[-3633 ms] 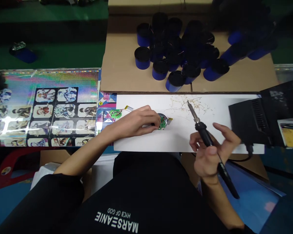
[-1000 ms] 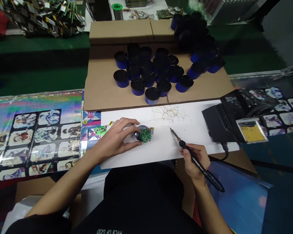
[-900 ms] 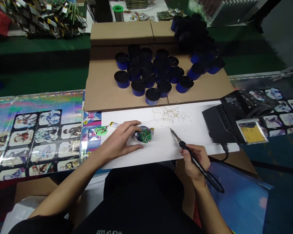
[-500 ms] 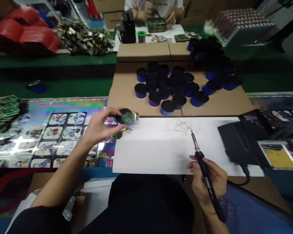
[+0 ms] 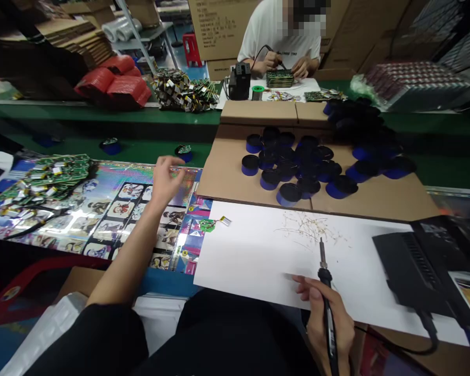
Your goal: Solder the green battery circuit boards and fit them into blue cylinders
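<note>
My right hand (image 5: pixel 329 318) grips a black soldering iron (image 5: pixel 326 277), its metal tip pointing away from me over the white sheet (image 5: pixel 246 261). Beyond the tip lie scattered thin wire bits (image 5: pixel 305 227). With fingers parted and nothing between them, my left hand (image 5: pixel 168 180) hovers near the far edge of the bench. Just past its fingertips, a round blue-and-black cup with a circuit board on top (image 5: pixel 184 152) rests on the green surface. A small green circuit board (image 5: pixel 207 225) with a wired silver battery (image 5: pixel 225 221) sits at the sheet's left edge.
Several blue-and-black cups (image 5: pixel 290 194) stand on the cardboard (image 5: pixel 227 172). A circuit board pile (image 5: pixel 55 175) and cutters (image 5: pixel 37 225) are at left. A black soldering station (image 5: pixel 409 266) sits right, its cable trailing near me. Opposite, a co-worker (image 5: pixel 282 47) handles stacked boards (image 5: pixel 280 78).
My left hand has moved away to the far left and let go of the round cup with the board, which now rests on the green surface. The view has shifted; my right hand keeps the iron.
</note>
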